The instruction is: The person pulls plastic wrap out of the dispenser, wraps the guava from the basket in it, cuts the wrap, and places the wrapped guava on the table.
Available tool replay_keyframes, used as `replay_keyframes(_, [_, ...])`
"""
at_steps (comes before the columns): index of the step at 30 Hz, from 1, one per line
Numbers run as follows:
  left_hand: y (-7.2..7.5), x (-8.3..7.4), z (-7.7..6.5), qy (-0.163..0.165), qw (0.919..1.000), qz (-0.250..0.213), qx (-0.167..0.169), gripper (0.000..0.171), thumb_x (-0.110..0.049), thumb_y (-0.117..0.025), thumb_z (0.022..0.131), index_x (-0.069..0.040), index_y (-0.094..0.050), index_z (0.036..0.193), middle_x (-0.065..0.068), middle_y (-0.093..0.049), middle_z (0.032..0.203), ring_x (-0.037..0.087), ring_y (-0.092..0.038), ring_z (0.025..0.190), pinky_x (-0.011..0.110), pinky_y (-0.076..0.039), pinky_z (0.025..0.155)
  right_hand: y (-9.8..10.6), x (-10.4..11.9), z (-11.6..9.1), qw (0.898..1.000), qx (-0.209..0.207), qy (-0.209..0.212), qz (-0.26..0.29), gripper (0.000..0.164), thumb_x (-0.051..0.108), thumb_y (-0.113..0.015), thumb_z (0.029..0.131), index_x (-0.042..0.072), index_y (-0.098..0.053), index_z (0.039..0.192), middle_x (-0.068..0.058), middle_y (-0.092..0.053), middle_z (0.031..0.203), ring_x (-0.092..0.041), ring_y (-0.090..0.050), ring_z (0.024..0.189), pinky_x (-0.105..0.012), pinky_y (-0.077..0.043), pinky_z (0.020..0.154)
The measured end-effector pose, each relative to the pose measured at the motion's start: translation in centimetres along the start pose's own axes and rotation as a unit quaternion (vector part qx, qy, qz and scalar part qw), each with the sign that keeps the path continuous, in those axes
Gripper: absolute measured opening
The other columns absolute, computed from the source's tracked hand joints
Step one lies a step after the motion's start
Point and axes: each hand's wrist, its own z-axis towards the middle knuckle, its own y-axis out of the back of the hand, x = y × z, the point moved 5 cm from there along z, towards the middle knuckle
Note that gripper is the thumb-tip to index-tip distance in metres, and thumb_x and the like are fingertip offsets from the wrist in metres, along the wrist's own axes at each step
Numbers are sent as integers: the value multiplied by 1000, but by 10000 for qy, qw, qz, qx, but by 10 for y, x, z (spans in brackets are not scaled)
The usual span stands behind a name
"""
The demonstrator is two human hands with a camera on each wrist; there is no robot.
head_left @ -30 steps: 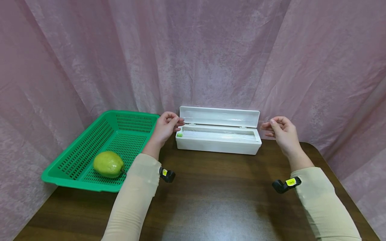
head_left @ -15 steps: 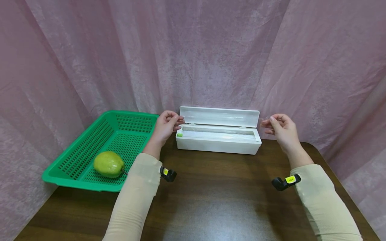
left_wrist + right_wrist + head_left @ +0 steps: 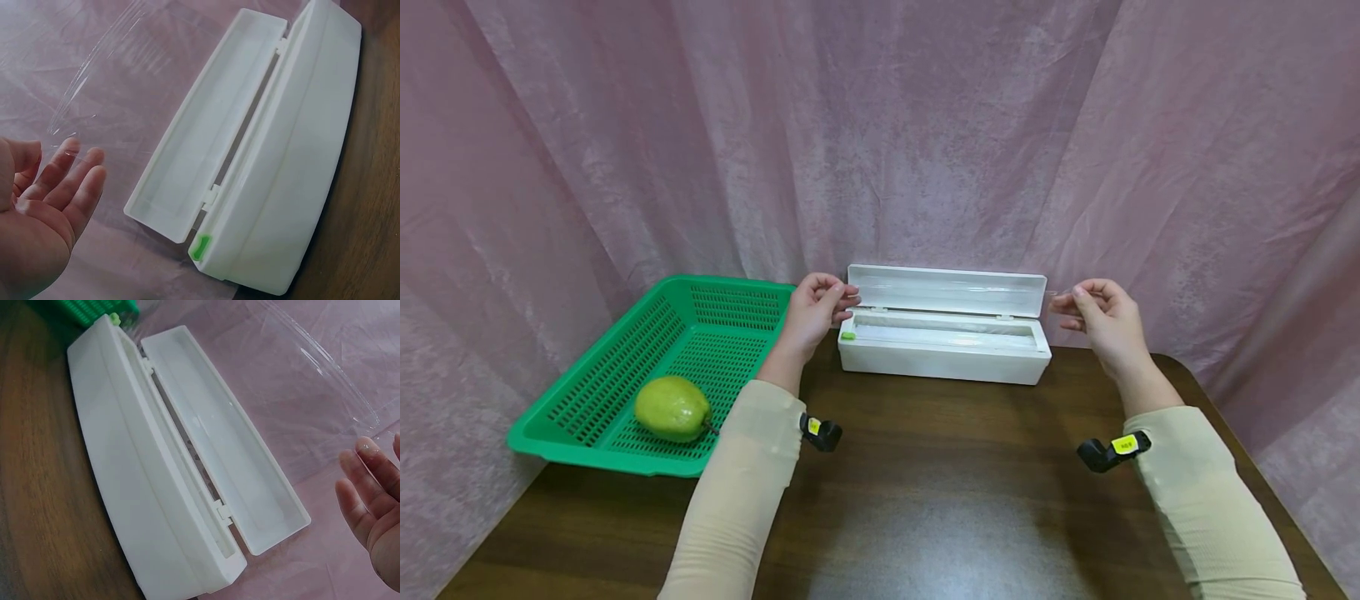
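Note:
A clear sheet of cling film (image 3: 100, 69) stretches between the two hands, its gathered edge glinting in both wrist views. The left hand (image 3: 812, 315) pinches one end with thumb and forefinger, beside the left end of the white cling film box (image 3: 943, 362). At the other end, the right hand (image 3: 1108, 323) pinches the film, to the right of the box. The box's lid (image 3: 951, 292) is tipped back, and a roll shows in the slot. A green slider (image 3: 200, 248) sits at the box's left corner. Most of the film is too transparent to trace in the head view.
On the left of the brown wooden table (image 3: 925, 500) stands a green slotted basket (image 3: 572, 462). A yellow-green pear (image 3: 672, 408) with a short stem lies in it, near the left forearm. A pink curtain (image 3: 925, 133) hangs behind the table.
Both hands have risen very slightly, still pinching the film. The box, basket and pear stay where they were.

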Motion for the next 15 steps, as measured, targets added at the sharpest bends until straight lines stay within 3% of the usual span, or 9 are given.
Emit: replay_keyframes(15, [-2,-5,-1,-57,10000,-62,2,14,-13,-46,99,0,-46,105,27,-60,120,32,-62,111,41,-51,91,3,1,0,9999,-55,-72,-49,13,21,-53,96,8,-50,100,7,-72,87,-4,-69,82,-18,-55,66])
